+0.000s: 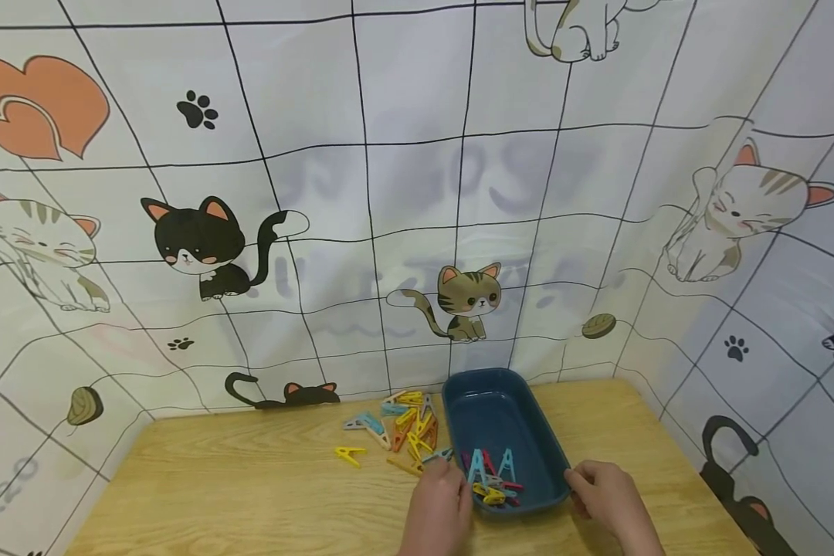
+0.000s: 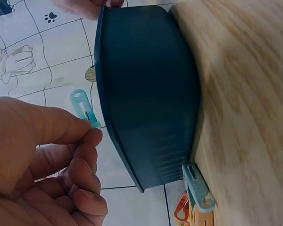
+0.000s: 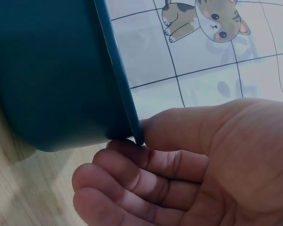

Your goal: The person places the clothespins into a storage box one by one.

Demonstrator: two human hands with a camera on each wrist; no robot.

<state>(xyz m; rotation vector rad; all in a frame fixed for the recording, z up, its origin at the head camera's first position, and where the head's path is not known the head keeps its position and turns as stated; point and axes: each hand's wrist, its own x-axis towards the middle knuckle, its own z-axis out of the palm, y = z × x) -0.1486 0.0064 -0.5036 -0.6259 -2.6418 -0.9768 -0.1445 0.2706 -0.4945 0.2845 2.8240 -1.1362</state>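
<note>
A dark blue plastic tub (image 1: 500, 421) stands on the table, several clothespins (image 1: 489, 494) in light blue, yellow and red gathered at its near end. My left hand (image 1: 439, 498) is at the tub's near left side. Between its thumb and index finger it pinches a light blue clothespin (image 2: 84, 106), just above the rim in the left wrist view. At the near right corner, my right hand (image 1: 608, 494) grips the tub's rim (image 3: 137, 134) between thumb and index finger, the other fingers (image 3: 101, 202) curled loosely below.
Left of the tub lies a loose pile of yellow, orange, grey and light blue clothespins (image 1: 413, 425), one yellow clothespin (image 1: 350, 454) slightly apart. The wooden table (image 1: 250, 479) meets a cat-print wall covering (image 1: 417, 193) at the back and right.
</note>
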